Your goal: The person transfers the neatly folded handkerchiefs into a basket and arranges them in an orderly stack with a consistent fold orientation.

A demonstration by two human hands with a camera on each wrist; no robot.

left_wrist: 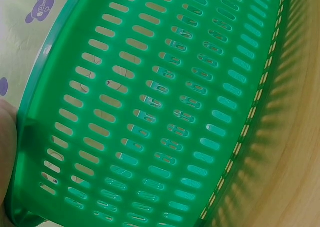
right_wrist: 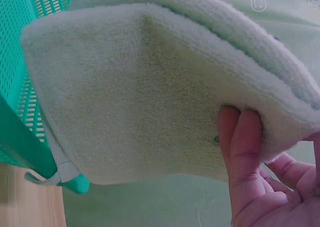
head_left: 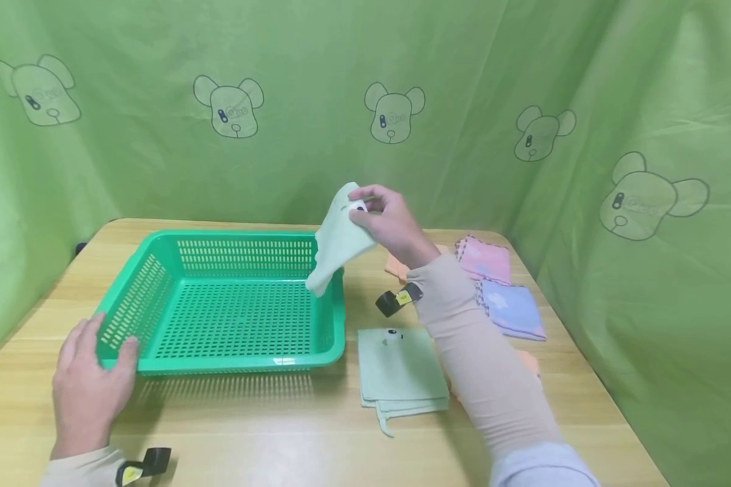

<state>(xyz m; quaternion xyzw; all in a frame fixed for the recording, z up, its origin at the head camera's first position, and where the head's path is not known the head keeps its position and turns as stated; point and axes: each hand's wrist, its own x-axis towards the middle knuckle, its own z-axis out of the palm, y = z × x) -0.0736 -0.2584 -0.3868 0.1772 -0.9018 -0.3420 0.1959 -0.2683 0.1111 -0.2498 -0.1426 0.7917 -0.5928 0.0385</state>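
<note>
My right hand [head_left: 396,223] pinches a folded pale green towel [head_left: 341,237] near its upper corner, with thumb and fingers on either side. The towel hangs tilted over the right rim of a green plastic basket [head_left: 237,365]. In the right wrist view, the fuzzy towel [right_wrist: 120,97] shows its folded layers and a small loop at its lower left. Around the basket's near left corner, my left hand [head_left: 91,385] holds the rim, thumb on the front side and fingers on the left. Another folded pale green towel [head_left: 402,372] with an eye design lies below my right forearm.
Right of the basket lie a folded pink towel [head_left: 487,260] and a folded blue towel [head_left: 512,309]. Orange cloth [head_left: 396,267] peeks out behind the right wrist, and more orange shows beside the forearm. A green curtain [head_left: 317,155] surrounds the wooden table [head_left: 250,433].
</note>
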